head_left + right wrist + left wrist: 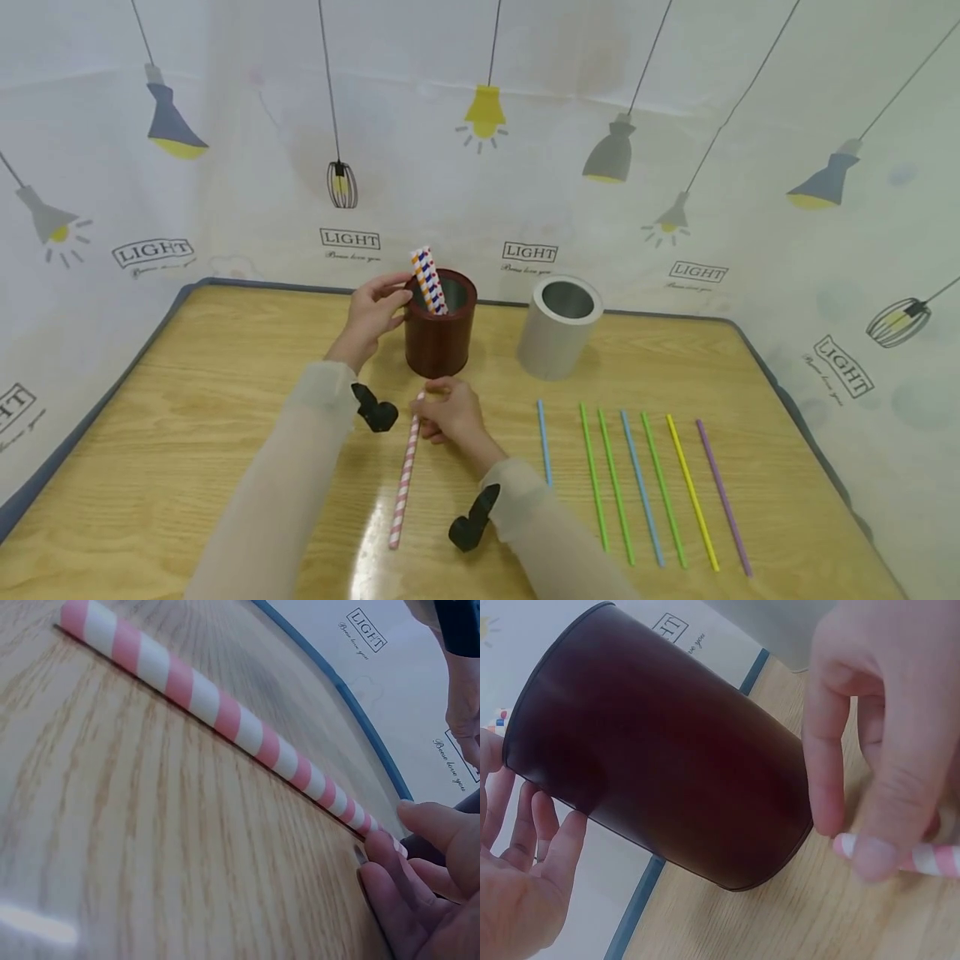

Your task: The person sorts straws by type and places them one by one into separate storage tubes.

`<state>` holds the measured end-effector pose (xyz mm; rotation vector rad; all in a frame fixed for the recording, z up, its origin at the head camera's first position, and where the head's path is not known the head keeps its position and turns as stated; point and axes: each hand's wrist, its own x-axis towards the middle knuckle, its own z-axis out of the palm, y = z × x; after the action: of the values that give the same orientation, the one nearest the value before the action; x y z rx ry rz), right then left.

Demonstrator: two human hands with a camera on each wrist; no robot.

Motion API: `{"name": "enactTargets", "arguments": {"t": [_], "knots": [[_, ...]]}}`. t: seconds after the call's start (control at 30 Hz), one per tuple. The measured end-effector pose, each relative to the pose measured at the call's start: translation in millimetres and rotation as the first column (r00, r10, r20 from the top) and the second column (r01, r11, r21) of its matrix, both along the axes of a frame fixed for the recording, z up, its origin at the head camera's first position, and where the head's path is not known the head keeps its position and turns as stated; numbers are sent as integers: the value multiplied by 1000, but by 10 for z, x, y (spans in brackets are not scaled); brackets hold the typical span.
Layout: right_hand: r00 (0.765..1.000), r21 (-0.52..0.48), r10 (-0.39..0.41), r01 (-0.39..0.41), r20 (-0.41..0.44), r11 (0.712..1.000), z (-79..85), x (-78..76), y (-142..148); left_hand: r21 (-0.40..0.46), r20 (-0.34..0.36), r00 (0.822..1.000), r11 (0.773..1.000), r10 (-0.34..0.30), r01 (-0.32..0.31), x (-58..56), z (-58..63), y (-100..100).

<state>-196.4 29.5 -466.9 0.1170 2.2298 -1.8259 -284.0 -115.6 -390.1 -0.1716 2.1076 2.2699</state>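
A dark red cylindrical canister [438, 346] stands at the back of the table, several patterned paper straws [429, 279] leaning in its mouth. My left hand [372, 315] holds its left rim, thumb and fingertips against the edge; the left wrist view shows this hand [529, 855] at the canister's upper end. In front lies a pink-and-white striped paper straw [403, 492]. My right hand [452, 412] pinches its far end between thumb and finger. Seen from the right wrist, the straw [225, 712] stretches along the tabletop away from the fingertips.
To the right of the red canister is a white canister [551, 342], its inside dark. Several thin straws, blue, green, yellow [692, 492] and purple [723, 496], lie in a row on the right of the wooden table [187, 417]. A lamp-printed sheet [420, 125] rises behind.
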Motion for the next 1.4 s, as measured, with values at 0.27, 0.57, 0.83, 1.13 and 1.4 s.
{"name": "enactTargets", "arguments": {"t": [0.27,0.57,0.83,1.13,1.4], "knots": [[998,92,32,-27,-50,995,80,33,15,2,-4,1000,1000,-5,5,-2,34,25],[996,182,50,-37,-69,983,73,-31,-17,5,0,1000,1000,-4,4,-29,87,24],[995,212,53,-34,-84,977,91,-9,-38,0,13,1000,1000,-2,2,-27,76,18],[994,124,47,-34,-102,992,4,12,6,3,9,1000,1000,-2,2,-4,40,8],[975,55,20,-9,-222,998,-72,-2,59,2,20,1000,1000,0,0,-7,-13,-17]]}}
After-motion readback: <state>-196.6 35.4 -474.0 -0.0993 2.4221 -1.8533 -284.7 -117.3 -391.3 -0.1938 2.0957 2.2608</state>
